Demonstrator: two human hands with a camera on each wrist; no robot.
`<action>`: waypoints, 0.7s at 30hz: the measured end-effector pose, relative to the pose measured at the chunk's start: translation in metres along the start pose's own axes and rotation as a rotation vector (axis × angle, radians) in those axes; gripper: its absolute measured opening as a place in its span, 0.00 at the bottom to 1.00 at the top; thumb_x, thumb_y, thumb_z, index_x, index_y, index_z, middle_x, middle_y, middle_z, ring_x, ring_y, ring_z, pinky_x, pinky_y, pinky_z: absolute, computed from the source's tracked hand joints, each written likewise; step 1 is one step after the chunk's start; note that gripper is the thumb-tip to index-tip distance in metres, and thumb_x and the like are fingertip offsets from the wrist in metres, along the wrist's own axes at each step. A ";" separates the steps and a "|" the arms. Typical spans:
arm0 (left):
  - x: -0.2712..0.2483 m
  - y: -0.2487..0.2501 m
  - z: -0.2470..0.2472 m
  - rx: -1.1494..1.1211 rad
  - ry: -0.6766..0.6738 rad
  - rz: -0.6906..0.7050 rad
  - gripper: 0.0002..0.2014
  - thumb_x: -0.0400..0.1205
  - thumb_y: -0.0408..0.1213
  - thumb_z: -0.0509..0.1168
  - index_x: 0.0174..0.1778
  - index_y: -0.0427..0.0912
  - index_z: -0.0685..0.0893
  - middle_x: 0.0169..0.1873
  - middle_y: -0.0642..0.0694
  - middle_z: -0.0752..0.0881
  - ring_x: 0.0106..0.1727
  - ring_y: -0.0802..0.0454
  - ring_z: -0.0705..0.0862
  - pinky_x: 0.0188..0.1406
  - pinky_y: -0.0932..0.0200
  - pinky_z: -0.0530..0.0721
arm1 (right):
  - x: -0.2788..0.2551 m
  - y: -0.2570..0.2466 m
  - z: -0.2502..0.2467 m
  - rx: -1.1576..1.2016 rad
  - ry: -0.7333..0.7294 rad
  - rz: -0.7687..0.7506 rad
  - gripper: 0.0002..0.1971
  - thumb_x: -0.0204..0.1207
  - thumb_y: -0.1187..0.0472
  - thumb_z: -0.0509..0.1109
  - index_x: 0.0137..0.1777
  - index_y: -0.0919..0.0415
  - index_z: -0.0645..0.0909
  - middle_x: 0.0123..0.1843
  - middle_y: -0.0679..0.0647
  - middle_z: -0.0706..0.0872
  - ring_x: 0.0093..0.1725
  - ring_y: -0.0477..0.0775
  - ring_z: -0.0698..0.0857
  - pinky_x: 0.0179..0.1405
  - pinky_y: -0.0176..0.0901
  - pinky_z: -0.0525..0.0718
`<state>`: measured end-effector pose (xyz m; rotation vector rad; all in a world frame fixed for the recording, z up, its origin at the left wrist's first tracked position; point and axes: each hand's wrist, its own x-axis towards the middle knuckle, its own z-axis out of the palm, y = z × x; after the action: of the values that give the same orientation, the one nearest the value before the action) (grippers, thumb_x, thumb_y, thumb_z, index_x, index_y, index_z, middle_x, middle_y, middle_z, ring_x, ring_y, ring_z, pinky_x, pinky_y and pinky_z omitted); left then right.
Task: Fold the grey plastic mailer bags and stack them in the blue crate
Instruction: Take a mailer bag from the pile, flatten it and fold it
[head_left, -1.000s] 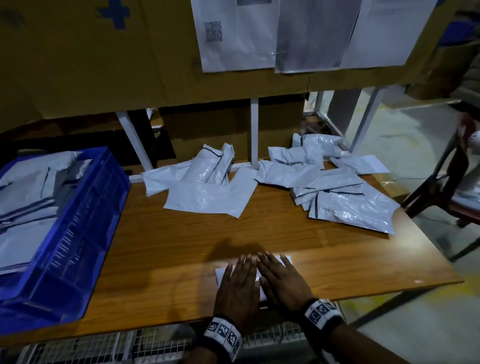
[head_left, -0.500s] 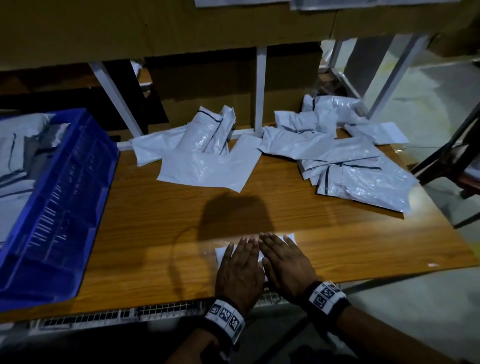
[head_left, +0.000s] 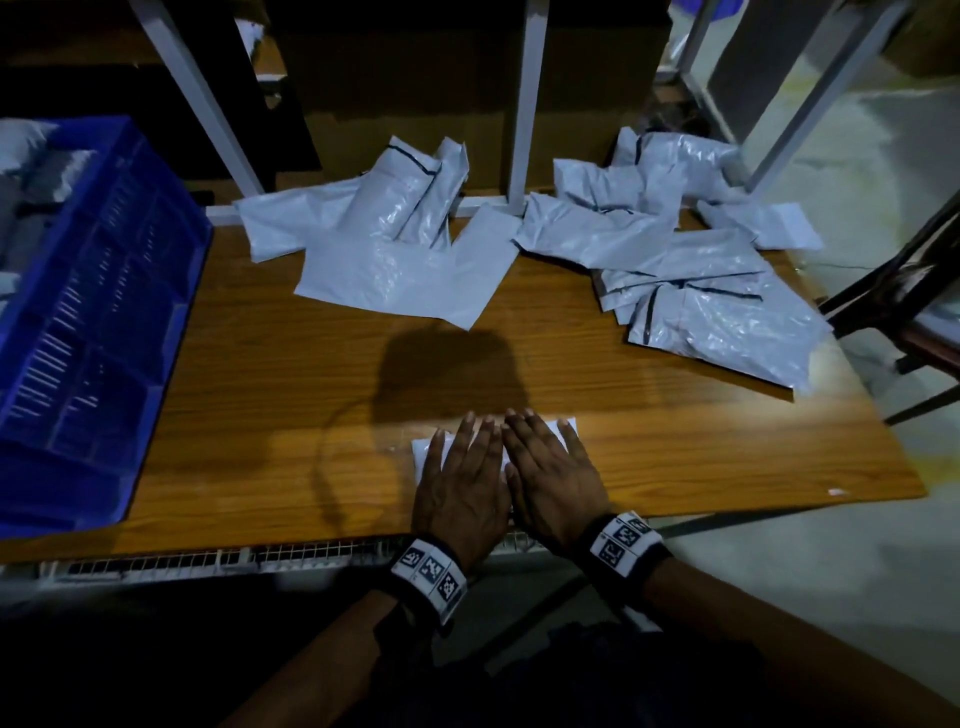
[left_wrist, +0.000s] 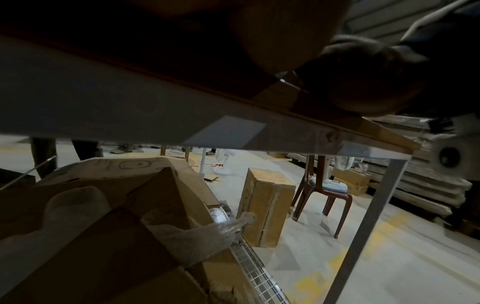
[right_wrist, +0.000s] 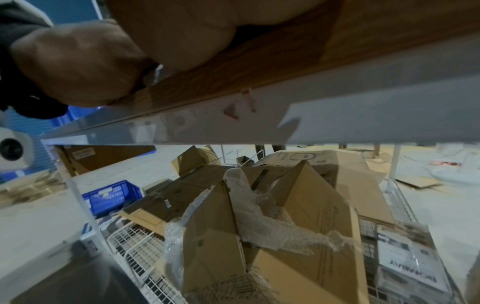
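Observation:
A folded grey mailer bag (head_left: 423, 451) lies near the front edge of the wooden table (head_left: 260, 415), mostly hidden under both hands. My left hand (head_left: 460, 473) and right hand (head_left: 550, 467) lie side by side, fingers straight, pressing it flat. Unfolded grey mailers lie in two heaps at the back: one in the middle (head_left: 395, 260), one at the right (head_left: 701, 291). The blue crate (head_left: 98, 322) stands at the left with folded mailers (head_left: 21, 156) inside. Both wrist views look under the table edge; only the heels of the hands show there.
White metal frame posts (head_left: 519, 104) rise behind the table. A dark chair (head_left: 909, 291) stands at the right. Under the table are cardboard boxes (right_wrist: 272, 226) with bubble wrap on a wire shelf (right_wrist: 145, 257), and a smaller blue crate (right_wrist: 111, 195) on the floor.
The head view has tilted downward, so the table and heaps sit higher in frame. Both hands stay flat on the folded mailer in the same spot.

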<state>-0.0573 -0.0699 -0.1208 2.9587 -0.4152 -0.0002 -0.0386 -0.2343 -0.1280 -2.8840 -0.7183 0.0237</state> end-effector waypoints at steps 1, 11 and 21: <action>-0.001 0.001 0.000 0.010 -0.010 -0.008 0.32 0.89 0.48 0.41 0.87 0.38 0.66 0.86 0.41 0.67 0.89 0.42 0.58 0.86 0.34 0.57 | 0.000 -0.001 -0.001 -0.003 -0.013 0.009 0.30 0.91 0.48 0.45 0.89 0.59 0.60 0.90 0.56 0.62 0.91 0.55 0.56 0.88 0.68 0.55; -0.004 -0.006 -0.010 -0.028 -0.124 -0.006 0.39 0.84 0.57 0.24 0.91 0.46 0.50 0.91 0.48 0.50 0.90 0.51 0.37 0.88 0.38 0.41 | -0.002 0.000 -0.010 0.053 -0.079 0.062 0.36 0.89 0.39 0.32 0.91 0.57 0.52 0.92 0.53 0.47 0.91 0.52 0.40 0.87 0.71 0.50; -0.053 -0.040 -0.024 -0.246 -0.123 -0.110 0.49 0.77 0.77 0.56 0.90 0.57 0.52 0.90 0.54 0.46 0.90 0.54 0.41 0.88 0.36 0.46 | -0.026 0.016 -0.036 0.036 -0.177 -0.101 0.45 0.79 0.26 0.60 0.90 0.46 0.56 0.92 0.53 0.57 0.90 0.58 0.58 0.86 0.64 0.63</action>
<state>-0.0968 -0.0132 -0.1041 2.7418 -0.2473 -0.2303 -0.0519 -0.2663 -0.0961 -2.8327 -0.8845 0.2796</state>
